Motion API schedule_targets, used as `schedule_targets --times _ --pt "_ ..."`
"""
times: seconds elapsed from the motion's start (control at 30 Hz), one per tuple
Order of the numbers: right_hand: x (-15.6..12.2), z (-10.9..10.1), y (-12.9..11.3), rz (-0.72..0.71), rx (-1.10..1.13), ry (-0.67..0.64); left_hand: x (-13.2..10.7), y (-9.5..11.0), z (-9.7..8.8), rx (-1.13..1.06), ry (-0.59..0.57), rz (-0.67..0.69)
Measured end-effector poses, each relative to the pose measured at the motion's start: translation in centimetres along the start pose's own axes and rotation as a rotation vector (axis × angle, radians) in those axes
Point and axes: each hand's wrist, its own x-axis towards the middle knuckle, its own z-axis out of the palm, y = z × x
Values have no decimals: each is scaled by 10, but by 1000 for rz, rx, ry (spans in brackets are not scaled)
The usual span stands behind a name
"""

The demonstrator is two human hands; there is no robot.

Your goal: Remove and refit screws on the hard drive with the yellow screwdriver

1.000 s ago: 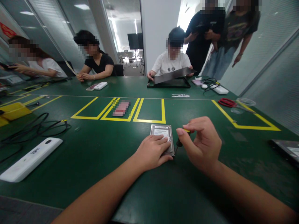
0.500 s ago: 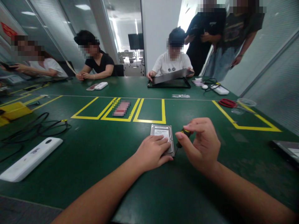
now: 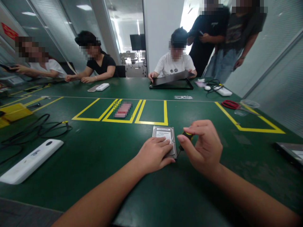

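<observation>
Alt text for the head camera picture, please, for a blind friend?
A left hand rests on a hard drive on a green table while the right hand holds a small screwdriver at the drive's near right corner. Other people sit and stand beyond.

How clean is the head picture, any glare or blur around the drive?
All in the head view: the drive is fairly sharp, no strong glare, its small print unreadable; the screwdriver partly blends into the dim table; the bright gap behind the standing people is blown out; wide-angle stretch leans the side walls.
</observation>
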Motion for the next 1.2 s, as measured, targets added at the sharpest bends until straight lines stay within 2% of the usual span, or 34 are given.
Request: schedule_targets --times 0.23,0.33,0.63,0.8,0.9,1.2 --pt "-4 0 -1 63 37 -12 0 0 0 -3 1 6" --pt "-5 -2 0 38 65 -31 0 0 0 0 2 8" --pt "0 -1 -2 11 -86 -5 1 2 -2 4 -12 6" --pt "-3 -2 -1 58 6 -18 0 1 -1 15 -11 7" --pt "-3 -2 1 18 38 -21 0 1 -1 9 -9 9" --pt "0 -1 -2 5 -95 -7 0 1 -2 3 7 11"
